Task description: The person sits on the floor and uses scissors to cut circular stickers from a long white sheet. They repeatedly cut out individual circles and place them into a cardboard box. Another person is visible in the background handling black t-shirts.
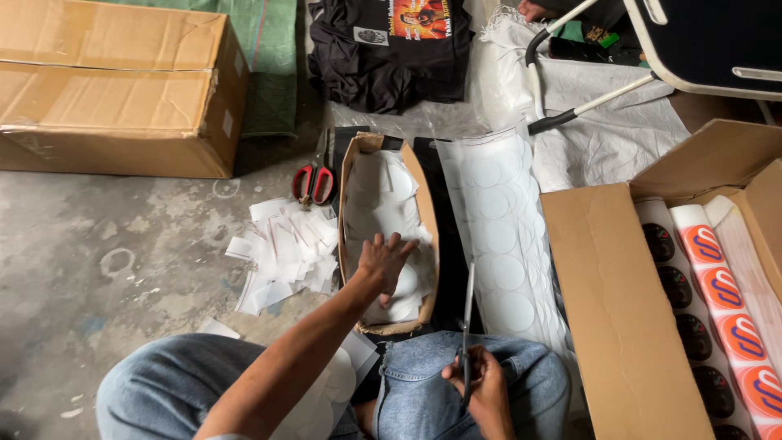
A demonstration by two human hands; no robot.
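Landmark: narrow open cardboard box (350,220), lying lengthwise on the concrete floor in front of the knees.
White round cutouts (383,195): heaped loose inside the box; thin, light, floppy by the look of them, likely to slide over one another and crease if grabbed hard. Best taken flat under the fingertips or pinched at an edge.
Left hand (383,261): reaching into the near end of the box, palm down, fingers spread, fingertips on or just above the cutouts; contact cannot be told for sure. Forearm stretched out across the left knee.
Right hand (481,387): resting at the right knee, just right of the box's near end, closed around the handles of the scissors (467,318); blades pointing up and away, along the box's right side.
Die-cut sheet (497,236): white, with round outlines, just right of the box; soft, drapes.
Paper offcuts (285,253): scattered just left of the box.
Red-handled scissors (314,181): on the floor at the box's far left corner.
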